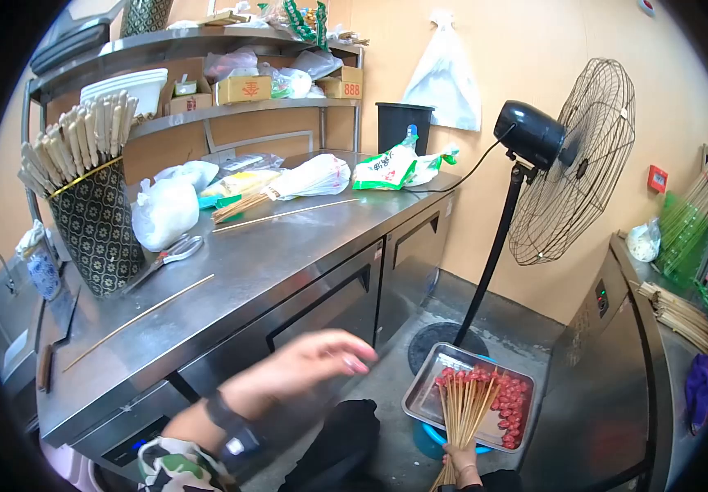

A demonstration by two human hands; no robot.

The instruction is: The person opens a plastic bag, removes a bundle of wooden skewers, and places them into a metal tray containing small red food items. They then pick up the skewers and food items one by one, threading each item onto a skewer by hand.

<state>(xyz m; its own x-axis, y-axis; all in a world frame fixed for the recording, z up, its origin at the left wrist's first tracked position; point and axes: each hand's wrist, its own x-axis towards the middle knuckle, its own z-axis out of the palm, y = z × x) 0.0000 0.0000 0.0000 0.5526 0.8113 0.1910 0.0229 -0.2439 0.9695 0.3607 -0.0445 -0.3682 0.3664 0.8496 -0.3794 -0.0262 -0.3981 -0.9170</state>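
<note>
My right hand (463, 464) is closed round the lower ends of a fanned bundle of wooden skewers (464, 410). Their upper ends, with glossy red pieces (511, 410) on and around them, lie over a metal tray (421, 395). What the red pieces are I cannot make out. My left hand (313, 361) hangs in the air in front of the steel counter, slightly blurred, its fingers stretched and loosely bent with nothing seen in them. A dark band (224, 414) is on that wrist. The tray rests on a blue round container (429, 441).
The steel counter (264, 246) carries scissors (177, 251), a loose skewer (139, 321), a cleaver (54, 336), a patterned holder (95, 230) full of sticks, and bags. A black standing fan (485, 271) stands behind the tray. Another steel unit (600, 394) is at right.
</note>
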